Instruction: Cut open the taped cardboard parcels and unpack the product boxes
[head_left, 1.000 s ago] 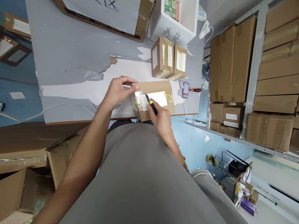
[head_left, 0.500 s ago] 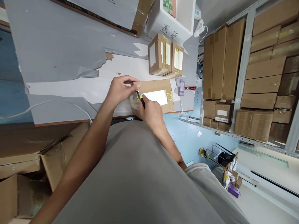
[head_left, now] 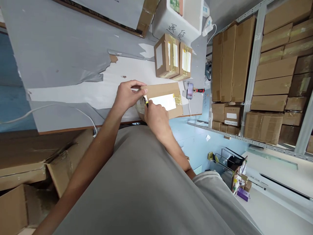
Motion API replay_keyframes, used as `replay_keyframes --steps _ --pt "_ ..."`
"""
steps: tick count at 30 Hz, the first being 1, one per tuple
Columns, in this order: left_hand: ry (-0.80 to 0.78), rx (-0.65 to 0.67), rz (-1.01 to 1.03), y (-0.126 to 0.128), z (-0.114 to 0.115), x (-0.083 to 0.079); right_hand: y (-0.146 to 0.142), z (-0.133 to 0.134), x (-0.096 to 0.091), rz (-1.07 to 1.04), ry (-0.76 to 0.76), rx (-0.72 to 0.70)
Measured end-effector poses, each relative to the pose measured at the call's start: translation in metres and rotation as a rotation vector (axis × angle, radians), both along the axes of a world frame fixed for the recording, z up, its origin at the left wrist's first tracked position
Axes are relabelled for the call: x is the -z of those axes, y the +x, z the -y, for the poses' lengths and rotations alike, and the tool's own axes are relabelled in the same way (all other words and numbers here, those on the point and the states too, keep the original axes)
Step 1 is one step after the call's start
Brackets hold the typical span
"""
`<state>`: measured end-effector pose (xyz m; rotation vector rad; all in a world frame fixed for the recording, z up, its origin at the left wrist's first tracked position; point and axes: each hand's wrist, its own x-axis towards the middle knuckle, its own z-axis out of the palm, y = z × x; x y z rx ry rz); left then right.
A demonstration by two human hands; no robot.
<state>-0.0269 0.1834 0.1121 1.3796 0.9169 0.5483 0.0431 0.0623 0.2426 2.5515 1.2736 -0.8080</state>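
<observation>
A taped cardboard box lies near the front edge of the table, with a white label on its top face. My left hand is closed at the box's far left corner, thumb on top and fingers along the back edge. In my right hand is a black and yellow utility knife, mostly covered by the fingers. Its front end points at the box's left edge, close to my left thumb; I cannot make out how deep the blade sits.
Two taped boxes stand behind the work, before a white foam bin. A phone on a cable and a red-black handled tool lie to the right. Shelves of cartons rise further right; open cartons sit lower left.
My right hand has moved slightly left and now covers more of the knife's handle. My left hand keeps its hold on the box corner. The whole view has shifted a little.
</observation>
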Motion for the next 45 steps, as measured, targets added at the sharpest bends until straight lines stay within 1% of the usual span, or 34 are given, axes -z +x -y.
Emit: replay_keyframes --steps 2,4,7,11,13,15,18,20,22,24,26,28,30,33,35,37,38,39,41,43,45 --pt "-0.011 -0.005 0.007 0.000 0.002 0.000 -0.002 0.002 -0.002 0.020 -0.002 -0.020" --pt "-0.021 -0.013 0.015 0.001 0.004 0.000 -0.006 0.011 -0.003 0.038 -0.031 -0.043" --pt "-0.012 -0.039 0.013 0.002 0.008 -0.001 -0.014 0.033 -0.001 0.054 -0.066 -0.045" --pt "0.000 -0.055 -0.002 0.001 0.009 -0.004 -0.022 0.067 0.002 0.006 -0.051 -0.031" --pt "-0.001 -0.042 -0.007 -0.001 0.008 -0.004 -0.021 0.081 -0.005 -0.025 -0.077 -0.036" --pt "0.000 -0.040 -0.013 -0.003 0.008 -0.004 -0.014 0.093 -0.017 -0.043 -0.082 -0.038" --pt "0.013 -0.076 -0.009 -0.005 0.012 -0.002 0.013 0.106 -0.033 -0.033 0.026 0.039" --pt "0.032 -0.128 0.000 -0.003 0.020 -0.001 0.041 0.112 -0.035 0.024 0.114 0.146" --pt "0.055 -0.203 0.000 0.002 0.029 0.001 0.070 0.117 -0.031 0.114 0.167 0.253" --pt "0.082 -0.279 -0.009 0.008 0.037 0.004 0.097 0.120 -0.023 0.181 0.175 0.333" --pt "0.114 -0.329 -0.023 0.013 0.042 0.008 0.117 0.123 -0.015 0.183 0.165 0.372" --pt "0.145 -0.342 -0.069 0.016 0.042 0.008 0.130 0.126 -0.008 0.136 0.162 0.380" --pt "0.220 -0.332 -0.174 0.017 0.042 0.002 0.138 0.129 -0.002 0.075 0.173 0.378" --pt "0.482 -0.294 -0.328 0.025 0.046 -0.021 0.148 0.133 0.003 -0.031 0.216 0.361" --pt "0.644 -0.187 -0.334 0.043 0.056 -0.039 0.155 0.135 0.006 -0.101 0.258 0.343" --pt "0.700 -0.022 -0.307 0.068 0.069 -0.051 0.162 0.136 0.008 -0.164 0.293 0.321" --pt "0.698 0.050 -0.308 0.082 0.075 -0.054 0.166 0.137 0.009 -0.190 0.304 0.308" --pt "0.687 0.098 -0.320 0.094 0.080 -0.054 0.169 0.137 0.010 -0.213 0.309 0.295" --pt "0.660 0.125 -0.357 0.115 0.088 -0.048 0.176 0.137 0.012 -0.250 0.314 0.261" --pt "0.648 0.116 -0.386 0.124 0.092 -0.038 0.181 0.134 0.013 -0.283 0.329 0.210" --pt "0.655 0.107 -0.401 0.126 0.094 -0.032 0.186 0.127 0.015 -0.313 0.350 0.146"
